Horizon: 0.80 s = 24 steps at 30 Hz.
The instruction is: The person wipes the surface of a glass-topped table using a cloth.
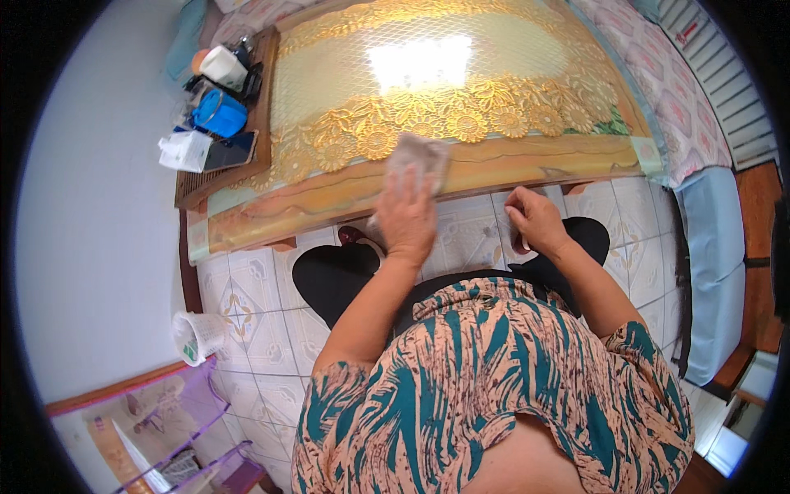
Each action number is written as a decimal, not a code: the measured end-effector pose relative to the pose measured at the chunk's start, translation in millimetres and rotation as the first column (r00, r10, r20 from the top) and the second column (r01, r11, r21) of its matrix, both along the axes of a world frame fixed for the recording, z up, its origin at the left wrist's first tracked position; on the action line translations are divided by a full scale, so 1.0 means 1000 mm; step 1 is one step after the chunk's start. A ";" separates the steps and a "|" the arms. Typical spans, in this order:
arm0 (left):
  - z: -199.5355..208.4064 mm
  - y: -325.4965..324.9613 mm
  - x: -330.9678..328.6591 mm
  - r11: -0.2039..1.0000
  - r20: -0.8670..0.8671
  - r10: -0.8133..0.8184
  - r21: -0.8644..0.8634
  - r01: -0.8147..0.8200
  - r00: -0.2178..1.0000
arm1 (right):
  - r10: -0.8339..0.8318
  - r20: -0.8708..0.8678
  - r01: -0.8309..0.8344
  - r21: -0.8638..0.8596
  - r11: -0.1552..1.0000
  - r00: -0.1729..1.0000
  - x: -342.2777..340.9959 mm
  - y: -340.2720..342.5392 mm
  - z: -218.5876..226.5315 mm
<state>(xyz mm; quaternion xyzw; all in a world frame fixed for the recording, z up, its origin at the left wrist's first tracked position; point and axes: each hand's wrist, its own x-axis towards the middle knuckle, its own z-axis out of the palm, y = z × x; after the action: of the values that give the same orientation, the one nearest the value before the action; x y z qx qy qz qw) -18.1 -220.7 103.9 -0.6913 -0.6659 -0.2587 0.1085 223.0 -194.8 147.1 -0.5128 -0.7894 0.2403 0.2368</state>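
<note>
My left hand (407,216) lies over a greyish folded cloth (426,152), pressing it against the near edge of a low table (527,154). The hand is slightly blurred, and its fingers rest on top of the cloth. A gold floral lace covering with a shiny surface (467,125) spreads over the tabletop, reflecting a bright window. My right hand (536,221) is loosely curled above my right knee, just off the table's near edge, with nothing visible in it.
At the table's left end, a wooden tray (264,107) holds a blue mug (220,114), a white tissue pack (185,151), a dark phone (231,152) and a white container (224,67). A white wastebasket (200,336) stands by the left wall. Cushioned seating (712,263) lines the right.
</note>
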 end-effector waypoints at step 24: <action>-0.016 -0.071 -0.268 0.922 0.090 0.382 0.031 -0.386 0.920 | 0.233 0.796 -0.174 -0.163 0.971 0.558 -0.031 0.082 0.023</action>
<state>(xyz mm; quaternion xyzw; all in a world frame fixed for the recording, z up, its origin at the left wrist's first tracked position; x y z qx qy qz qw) -286.1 -291.6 88.2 -0.5333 -0.7859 -0.2768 0.1463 191.9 -112.5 170.4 -0.4785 -0.8555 0.0315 -0.1952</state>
